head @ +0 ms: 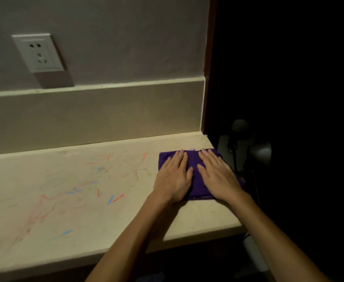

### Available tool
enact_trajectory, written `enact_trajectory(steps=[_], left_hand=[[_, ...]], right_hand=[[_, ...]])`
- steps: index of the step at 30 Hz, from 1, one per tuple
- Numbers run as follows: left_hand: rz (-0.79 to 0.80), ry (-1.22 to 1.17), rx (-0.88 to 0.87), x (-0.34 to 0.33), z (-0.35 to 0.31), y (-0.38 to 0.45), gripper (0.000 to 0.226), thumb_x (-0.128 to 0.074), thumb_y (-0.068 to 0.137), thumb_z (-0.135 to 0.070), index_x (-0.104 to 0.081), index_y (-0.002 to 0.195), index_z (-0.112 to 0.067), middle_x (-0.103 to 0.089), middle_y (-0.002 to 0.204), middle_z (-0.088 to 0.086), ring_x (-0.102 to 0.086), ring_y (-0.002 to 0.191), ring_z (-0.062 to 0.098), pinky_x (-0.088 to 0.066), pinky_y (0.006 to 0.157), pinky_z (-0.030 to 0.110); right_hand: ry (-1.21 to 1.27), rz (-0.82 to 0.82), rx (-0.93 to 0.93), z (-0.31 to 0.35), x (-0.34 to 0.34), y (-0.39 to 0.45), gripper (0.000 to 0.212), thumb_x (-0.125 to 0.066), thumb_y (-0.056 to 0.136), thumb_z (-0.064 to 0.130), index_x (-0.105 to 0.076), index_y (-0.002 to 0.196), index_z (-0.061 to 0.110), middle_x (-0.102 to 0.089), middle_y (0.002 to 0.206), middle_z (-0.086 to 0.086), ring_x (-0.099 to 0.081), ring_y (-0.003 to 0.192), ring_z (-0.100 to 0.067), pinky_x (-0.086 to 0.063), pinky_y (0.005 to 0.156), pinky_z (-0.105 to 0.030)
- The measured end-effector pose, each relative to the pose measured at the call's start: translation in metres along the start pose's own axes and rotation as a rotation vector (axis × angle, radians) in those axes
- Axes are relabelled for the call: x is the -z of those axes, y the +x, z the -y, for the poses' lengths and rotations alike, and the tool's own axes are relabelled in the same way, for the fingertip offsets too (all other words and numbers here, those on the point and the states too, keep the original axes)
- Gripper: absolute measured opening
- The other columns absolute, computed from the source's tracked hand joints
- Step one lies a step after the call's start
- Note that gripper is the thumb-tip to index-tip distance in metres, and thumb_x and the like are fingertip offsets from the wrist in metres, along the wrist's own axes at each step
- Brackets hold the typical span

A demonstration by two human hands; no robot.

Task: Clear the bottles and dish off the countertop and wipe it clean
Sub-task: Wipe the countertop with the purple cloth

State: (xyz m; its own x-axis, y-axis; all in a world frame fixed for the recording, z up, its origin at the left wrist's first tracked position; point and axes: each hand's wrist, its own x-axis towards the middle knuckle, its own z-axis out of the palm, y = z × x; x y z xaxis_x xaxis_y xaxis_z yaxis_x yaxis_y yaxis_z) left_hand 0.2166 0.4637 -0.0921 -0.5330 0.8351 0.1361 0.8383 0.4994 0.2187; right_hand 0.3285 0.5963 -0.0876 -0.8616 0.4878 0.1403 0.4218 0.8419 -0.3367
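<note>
High on the wall at the left sits one white socket (38,52), above a pale backsplash. Below it the beige countertop (69,202) runs across, its left and middle parts smeared with red and blue marks (98,190), some crisp dashes, others faded scribble. Toward the right end lies one purple cloth (193,169), folded flat into a rough rectangle, close to the counter's right edge. Two hands press on it side by side: the left hand (175,178) and the right hand (217,176), both flat with fingers straight, gripping nothing. Past the counter's edge, in the dark, stand what may be two lamp heads (254,145) on thin stems.
</note>
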Motion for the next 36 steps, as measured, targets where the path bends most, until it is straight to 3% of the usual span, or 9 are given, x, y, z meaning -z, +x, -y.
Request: enact_trajectory(steps=[5, 9, 11, 15, 21, 26, 32, 34, 36], left_hand=[[-0.014, -0.006, -0.014, 0.002, 0.024, 0.068, 0.063, -0.019, 0.111, -0.045, -0.021, 0.165, -0.012, -0.021, 0.172, 0.006, -0.02, 0.158, 0.02, -0.012, 0.129, 0.036], [-0.054, -0.016, -0.023, 0.005, 0.037, 0.104, 0.061, -0.024, 0.11, -0.044, -0.036, 0.159, -0.01, -0.04, 0.159, 0.009, -0.049, 0.137, 0.025, -0.035, 0.119, 0.039], [-0.058, -0.024, -0.024, 0.005, 0.042, 0.113, 0.059, -0.026, 0.11, -0.044, -0.039, 0.157, -0.011, -0.044, 0.152, 0.008, -0.053, 0.128, 0.023, -0.04, 0.114, 0.039], [-0.058, -0.041, -0.041, 0.001, 0.045, 0.12, 0.061, -0.026, 0.109, -0.047, -0.036, 0.16, -0.014, -0.043, 0.155, 0.006, -0.049, 0.133, 0.023, -0.038, 0.115, 0.038], [-0.015, -0.054, -0.064, 0.001, 0.045, 0.114, 0.061, -0.021, 0.11, -0.047, -0.026, 0.164, -0.018, -0.026, 0.17, 0.005, -0.027, 0.155, 0.022, -0.017, 0.127, 0.038], [0.0, -0.057, -0.086, 0.006, 0.046, 0.07, 0.062, -0.017, 0.109, -0.045, -0.025, 0.164, -0.019, -0.022, 0.172, 0.005, -0.022, 0.157, 0.02, -0.015, 0.129, 0.037], [-0.017, -0.083, -0.07, 0.025, 0.029, -0.062, 0.06, -0.012, 0.109, -0.041, -0.018, 0.165, -0.02, -0.015, 0.173, 0.002, -0.013, 0.16, 0.017, -0.011, 0.131, 0.039], [-0.029, -0.059, -0.081, 0.024, 0.03, -0.106, 0.064, -0.01, 0.105, -0.041, -0.026, 0.163, -0.019, -0.024, 0.17, 0.003, -0.02, 0.159, 0.016, -0.021, 0.129, 0.043], [-0.046, -0.025, -0.087, 0.021, 0.037, -0.13, 0.06, -0.024, 0.104, -0.038, -0.048, 0.154, -0.015, -0.045, 0.16, 0.005, -0.04, 0.15, 0.018, -0.04, 0.119, 0.045]], right_hand=[[-0.01, -0.023, -0.036, -0.009, -0.008, 0.069, 0.058, -0.02, 0.11, 0.042, -0.016, 0.165, 0.022, -0.013, 0.173, 0.005, -0.008, 0.159, -0.011, -0.009, 0.13, -0.038], [-0.03, -0.088, -0.036, -0.012, -0.01, 0.103, 0.056, -0.028, 0.11, 0.04, -0.028, 0.161, 0.019, -0.026, 0.165, 0.001, -0.028, 0.15, -0.019, -0.027, 0.124, -0.041], [-0.041, -0.097, -0.03, -0.014, -0.012, 0.111, 0.054, -0.029, 0.109, 0.041, -0.032, 0.159, 0.019, -0.031, 0.16, 0.001, -0.032, 0.145, -0.019, -0.032, 0.121, -0.042], [-0.062, -0.099, -0.023, -0.019, -0.015, 0.114, 0.054, -0.027, 0.109, 0.042, -0.032, 0.159, 0.021, -0.033, 0.16, 0.003, -0.032, 0.146, -0.017, -0.03, 0.122, -0.04], [-0.09, 0.017, -0.029, -0.019, -0.014, 0.11, 0.058, -0.017, 0.111, 0.046, -0.012, 0.165, 0.028, -0.01, 0.173, 0.009, -0.005, 0.158, -0.008, -0.004, 0.128, -0.035], [-0.104, 0.066, -0.063, 0.008, -0.011, 0.068, 0.057, -0.013, 0.11, 0.045, -0.006, 0.165, 0.029, -0.002, 0.173, 0.01, 0.004, 0.158, -0.006, 0.0, 0.13, -0.038], [-0.033, 0.107, -0.057, 0.07, -0.006, -0.047, 0.054, -0.012, 0.11, 0.044, 0.006, 0.16, 0.036, 0.01, 0.168, 0.02, 0.012, 0.154, 0.003, 0.003, 0.13, -0.035], [-0.041, 0.157, -0.068, 0.096, -0.004, -0.08, 0.056, 0.003, 0.101, 0.055, 0.012, 0.154, 0.04, 0.017, 0.161, 0.026, 0.016, 0.151, 0.007, 0.009, 0.128, -0.031], [-0.028, 0.178, -0.072, 0.114, -0.004, -0.103, 0.078, 0.028, 0.077, 0.068, 0.016, 0.15, 0.043, 0.023, 0.156, 0.031, 0.02, 0.149, 0.01, 0.014, 0.124, -0.025]])
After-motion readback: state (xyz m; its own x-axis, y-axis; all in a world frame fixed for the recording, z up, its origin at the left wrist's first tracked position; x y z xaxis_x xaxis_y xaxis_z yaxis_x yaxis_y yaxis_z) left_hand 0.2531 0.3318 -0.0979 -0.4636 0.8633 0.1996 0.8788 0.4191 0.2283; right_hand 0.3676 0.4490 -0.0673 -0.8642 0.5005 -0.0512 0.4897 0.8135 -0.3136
